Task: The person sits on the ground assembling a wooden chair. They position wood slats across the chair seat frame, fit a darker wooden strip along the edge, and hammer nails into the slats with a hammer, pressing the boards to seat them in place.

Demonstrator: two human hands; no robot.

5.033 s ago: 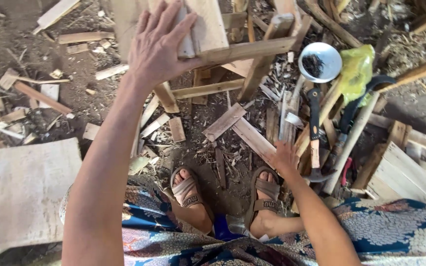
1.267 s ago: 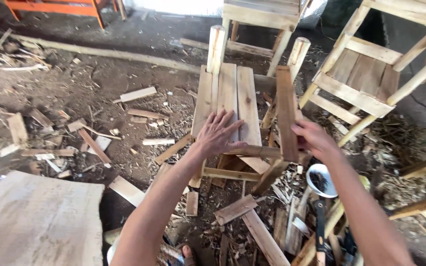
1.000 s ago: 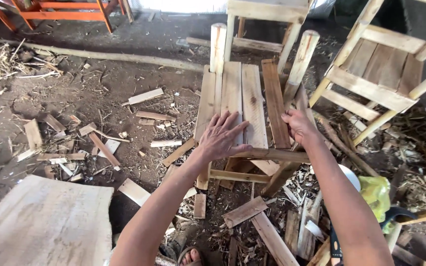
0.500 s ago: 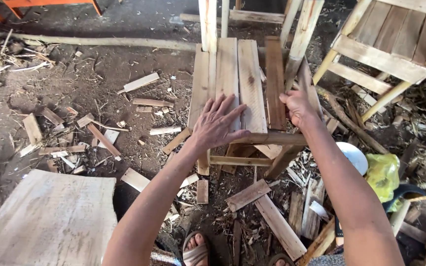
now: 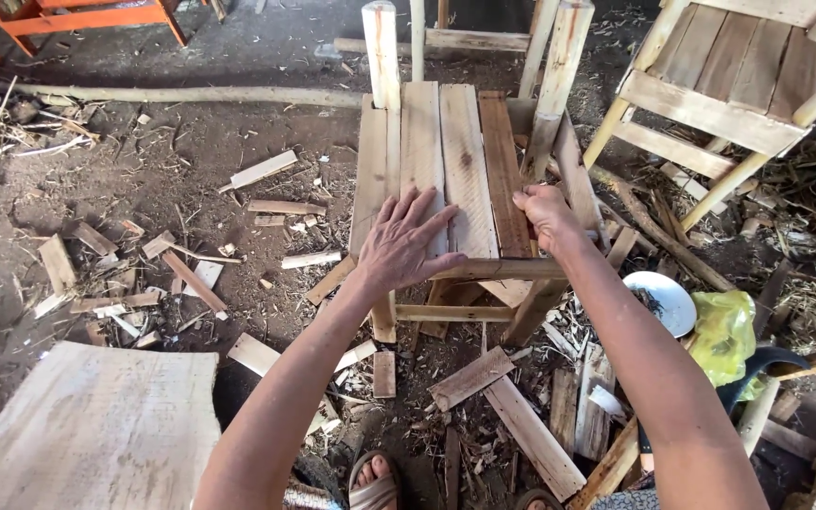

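We note the left hand (image 5: pixel 406 241) lying flat with fingers spread wide on the pale seat slats (image 5: pixel 446 161) of the unfinished wooden chair (image 5: pixel 469 269), which stands on the dirt floor (image 5: pixel 191 208). The right hand (image 5: pixel 548 212) is curled around the edge of the darker slat (image 5: pixel 502 170) at the seat's right side. Offcuts (image 5: pixel 266 170) lie scattered around; a white bowl (image 5: pixel 663 300) and yellow-green bag (image 5: pixel 724 331) sit right, a broad board (image 5: pixel 87 430) lower left.

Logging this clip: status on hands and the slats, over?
Left hand flat on seat slats. Right hand gripping loose slat at chair frame's edge. Nothing in the way.
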